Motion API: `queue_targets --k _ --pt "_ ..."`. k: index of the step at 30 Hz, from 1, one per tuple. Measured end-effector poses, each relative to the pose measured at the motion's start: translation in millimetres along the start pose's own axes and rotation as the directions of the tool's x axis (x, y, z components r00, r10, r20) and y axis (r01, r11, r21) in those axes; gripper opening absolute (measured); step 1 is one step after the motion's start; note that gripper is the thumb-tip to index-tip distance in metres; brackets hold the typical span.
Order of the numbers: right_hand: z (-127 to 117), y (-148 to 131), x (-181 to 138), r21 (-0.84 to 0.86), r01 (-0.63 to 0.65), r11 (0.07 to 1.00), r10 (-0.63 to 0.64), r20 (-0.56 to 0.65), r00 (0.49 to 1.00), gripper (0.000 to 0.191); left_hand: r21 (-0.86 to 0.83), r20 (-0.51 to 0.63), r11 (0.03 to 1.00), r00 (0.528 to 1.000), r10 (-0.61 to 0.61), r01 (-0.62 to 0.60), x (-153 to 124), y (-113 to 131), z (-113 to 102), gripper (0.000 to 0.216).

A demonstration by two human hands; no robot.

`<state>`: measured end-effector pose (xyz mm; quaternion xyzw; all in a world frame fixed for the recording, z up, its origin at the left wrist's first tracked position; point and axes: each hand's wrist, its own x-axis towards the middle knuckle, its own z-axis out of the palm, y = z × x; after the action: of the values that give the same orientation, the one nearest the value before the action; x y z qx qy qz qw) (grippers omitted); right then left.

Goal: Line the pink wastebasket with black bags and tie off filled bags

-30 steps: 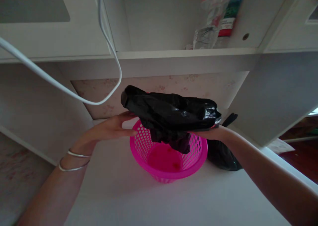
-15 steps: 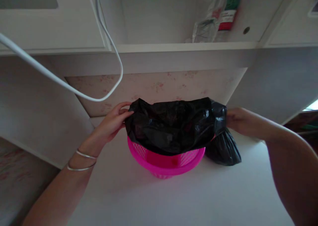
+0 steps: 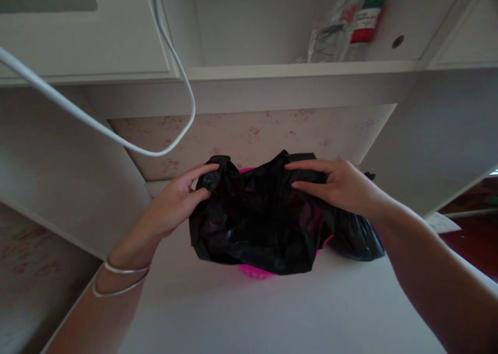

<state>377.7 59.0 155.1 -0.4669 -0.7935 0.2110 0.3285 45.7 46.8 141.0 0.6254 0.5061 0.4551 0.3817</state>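
Observation:
A black plastic bag point(image 3: 252, 224) is spread over a pink plastic basket point(image 3: 257, 272) and hangs down over its front rim. Most of the basket is hidden; pink shows at the bottom and behind the bag. My left hand point(image 3: 182, 195) grips the bag's left edge between thumb and fingers. At the upper right of the bag, my right hand point(image 3: 334, 182) has its thumb and fingers on the film, holding its edge. Beside the basket on the right, partly behind my right forearm, lies another black plastic bundle point(image 3: 356, 237).
The basket stands on a white surface point(image 3: 272, 317) in a recess with a flowered back wall point(image 3: 252, 133). A white cable point(image 3: 155, 153) loops down at the left. Above is an open shelf point(image 3: 249, 72) with a clear plastic container point(image 3: 330, 40) and a green-and-red package point(image 3: 365, 24).
The bag has come down over the basket's front rim, which showed before. My right hand has moved left, from the bag's right end onto its upper right part.

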Motion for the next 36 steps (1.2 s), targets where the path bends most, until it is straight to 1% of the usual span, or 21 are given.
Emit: queue_targets --k 1,2,3,4,6,7,9,10,12,14,15,18,19,21,23,25,29,31,33,35,36 --pt "1 4 6 -0.061 0.012 0.998 -0.010 0.029 1.000 0.041 0.082 -0.034 0.995 0.998 0.058 -0.055 3 -3 -3 0.057" --pt "3 9 11 -0.125 0.018 0.992 -0.008 0.081 0.997 0.040 0.147 -0.035 0.984 0.993 0.110 -0.103 5 -8 -5 0.054" --pt "4 16 15 -0.179 0.019 0.984 0.007 0.142 0.990 0.040 0.180 -0.006 0.975 0.991 0.133 -0.130 7 -13 -7 0.050" --pt "5 22 17 -0.212 0.005 0.977 0.035 0.186 0.982 0.041 0.175 0.039 0.977 0.993 0.114 -0.119 8 -19 -10 0.047" --pt "6 32 16 -0.196 -0.068 0.978 0.106 0.189 0.976 0.042 0.080 0.132 0.997 0.991 -0.025 0.015 7 -29 -13 0.043" --pt "5 35 13 -0.130 -0.121 0.984 0.141 0.161 0.977 0.044 0.003 0.158 0.994 0.981 -0.109 0.110 4 -33 -14 0.046" --pt "1 33 2 0.130 -0.242 0.961 0.230 0.103 0.968 0.050 -0.188 0.162 0.945 0.958 -0.239 0.267 -6 -37 -15 0.059" --pt "-2 30 -5 0.293 -0.304 0.907 0.287 0.100 0.953 0.055 -0.279 0.156 0.908 0.948 -0.277 0.312 -11 -36 -15 0.065" --pt "-9 21 -20 0.562 -0.412 0.718 0.401 0.150 0.904 0.064 -0.410 0.142 0.841 0.935 -0.325 0.355 -22 -34 -17 0.070" --pt "-15 13 -34 0.695 -0.479 0.537 0.503 0.192 0.842 0.074 -0.462 0.149 0.797 0.920 -0.363 0.389 -31 -33 -19 0.069" --pt "-17 11 -41 0.726 -0.498 0.475 0.549 0.198 0.812 0.079 -0.474 0.162 0.781 0.912 -0.376 0.406 -34 -33 -20 0.068" --pt "-17 14 -61 0.779 -0.513 0.360 0.646 0.189 0.739 0.090 -0.511 0.166 0.752 0.906 -0.389 0.417 -45 -41 -22 0.064" --pt "-15 18 -68 0.793 -0.508 0.336 0.661 0.185 0.727 0.092 -0.523 0.145 0.748 0.908 -0.394 0.408 -49 -45 -21 0.064" --pt "-8 29 -83 0.818 -0.483 0.313 0.667 0.173 0.725 0.090 -0.532 0.078 0.754 0.908 -0.411 0.386 -57 -54 -20 0.068" --pt "1 42 -98 0.830 -0.454 0.324 0.655 0.150 0.741 0.087 -0.514 0.030 0.772 0.907 -0.419 0.374 -65 -63 -17 0.075" --pt "10 57 -110 0.829 -0.427 0.361 0.625 0.125 0.770 0.087 -0.485 0.018 0.797 0.915 -0.404 0.361 -69 -73 -14 0.079" --pt "28 80 -118 0.777 -0.403 0.483 0.542 0.095 0.835 0.099 -0.404 -0.006 0.865 0.945 -0.327 0.297 -65 -99 -8 0.086" --pt "36 88 -115 0.723 -0.390 0.570 0.471 0.100 0.876 0.105 -0.386 0.045 0.883 0.962 -0.270 0.266 -62 -113 -5 0.093" --pt "41 92 -110 0.663 -0.358 0.658 0.388 0.109 0.915 0.108 -0.421 0.155 0.869 0.965 -0.213 0.259 -61 -125 -2 0.096" --pt "45 96 -107 0.595 -0.320 0.737 0.332 0.093 0.939 0.109 -0.471 0.232 0.840 0.956 -0.177 0.270 -64 -133 2 0.097" --pt "47 98 -105 0.561 -0.305 0.769 0.320 0.075 0.944 0.107 -0.484 0.239 0.832 0.955 -0.173 0.272 -66 -136 5 0.099"
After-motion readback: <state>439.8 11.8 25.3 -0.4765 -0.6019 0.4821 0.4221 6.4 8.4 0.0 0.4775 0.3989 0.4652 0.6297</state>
